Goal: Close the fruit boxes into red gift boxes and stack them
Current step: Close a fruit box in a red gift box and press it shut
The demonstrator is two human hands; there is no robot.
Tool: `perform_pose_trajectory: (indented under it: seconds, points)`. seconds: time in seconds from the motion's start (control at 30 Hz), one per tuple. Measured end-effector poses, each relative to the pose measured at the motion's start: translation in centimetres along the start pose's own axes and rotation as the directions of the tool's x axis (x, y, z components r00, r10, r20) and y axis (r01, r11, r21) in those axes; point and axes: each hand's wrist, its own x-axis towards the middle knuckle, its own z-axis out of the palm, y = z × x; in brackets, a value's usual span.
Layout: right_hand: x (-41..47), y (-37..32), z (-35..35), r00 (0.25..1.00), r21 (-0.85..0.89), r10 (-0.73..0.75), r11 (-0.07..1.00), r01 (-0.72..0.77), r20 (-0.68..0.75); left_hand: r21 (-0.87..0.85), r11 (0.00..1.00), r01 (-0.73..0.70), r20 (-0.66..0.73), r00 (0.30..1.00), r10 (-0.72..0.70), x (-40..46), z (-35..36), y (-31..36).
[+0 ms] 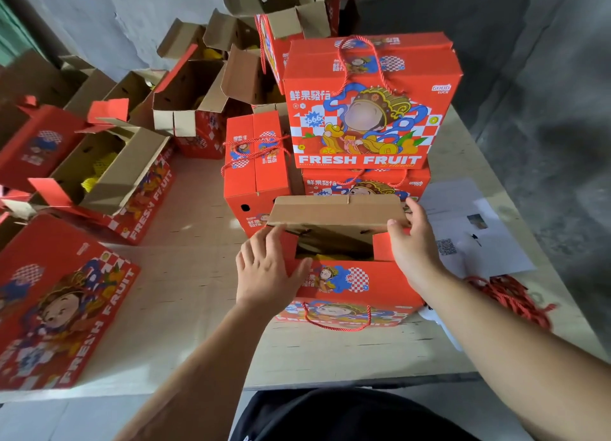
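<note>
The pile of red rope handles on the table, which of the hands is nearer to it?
Right. The right hand grips the open box's back flap, up and left of the red rope pile. The left hand holds the box's far left end.

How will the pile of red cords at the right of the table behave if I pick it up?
The red cords lie in a loose tangle, so they would probably hang limp and come up together. They look thin, so likely light. Strands near the table edge may slip off.

You have five closed red gift boxes (370,103), about five open ones (109,172), and two paper sheets (476,229).
</note>
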Motion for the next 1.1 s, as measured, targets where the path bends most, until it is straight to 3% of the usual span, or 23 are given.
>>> perform_pose_trajectory:
  seconds: [0.17, 0.3, 0.43, 0.53, 0.63, 0.7, 0.77, 0.83, 0.9, 0.97, 1.1]
  points:
    - [-0.8, 0.2, -0.7, 0.996, 0.349, 0.031, 0.937, 0.000, -0.085, -0.165, 0.986, -0.033, -0.183, 0.983, 0.002, -0.8, 0.3, -0.4]
    - [-1.1, 0.0, -0.8, 0.998, 0.338, 0.003, 0.941, 0.019, -0.066, -0.213, 0.975, -0.061, -0.131, 0.991, 0.033, -0.7, -0.1, -0.3]
    - [-2.1, -0.2, -0.8, 0.995, 0.332, -0.062, 0.940, 0.084, -0.074, -0.308, 0.951, 0.028, 0.004, 1.000, -0.028, -1.4, -0.7, 0.0]
    - [-3.0, -0.1, -1.0, 0.994, 0.410, -0.075, 0.907, 0.099, -0.074, -0.391, 0.919, 0.043, -0.037, 0.997, -0.063, -2.6, -1.1, 0.3]
    - [-2.8, -0.2, -1.3, 0.998, 0.453, 0.029, 0.892, 0.000, -0.057, -0.506, 0.862, 0.034, -0.086, 0.992, -0.089, -2.7, -1.3, 0.4]
    - [-2.6, -0.3, -1.2, 0.999, 0.357, -0.019, 0.934, 0.027, -0.026, -0.564, 0.825, -0.007, -0.141, 0.986, -0.088, -2.2, -0.9, 0.2]
    - [-2.4, -0.4, -1.5, 0.990, 0.205, -0.138, 0.970, 0.129, 0.029, -0.632, 0.774, 0.040, -0.133, 0.978, -0.159, -1.6, -0.6, -0.1]
    - [-1.7, 0.6, -2.3, 0.948, 0.044, -0.269, 0.963, 0.265, 0.168, -0.695, 0.715, 0.077, -0.141, 0.961, -0.239, -1.4, -0.3, -0.3]
    - [-1.3, 1.9, -3.4, 0.868, -0.105, -0.319, 0.918, 0.383, 0.380, -0.559, 0.829, 0.007, -0.253, 0.951, -0.179, -1.3, -0.1, -0.2]
    - [-1.4, 2.2, -3.9, 0.809, -0.227, -0.263, 0.873, 0.431, 0.526, -0.348, 0.937, -0.042, -0.273, 0.960, -0.059, -0.9, 0.3, -0.3]
    - [-1.1, 1.7, -3.8, 0.742, -0.453, -0.091, 0.740, 0.497, 0.664, -0.115, 0.993, 0.021, 0.045, 0.999, -0.016, 0.6, -0.3, -0.8]
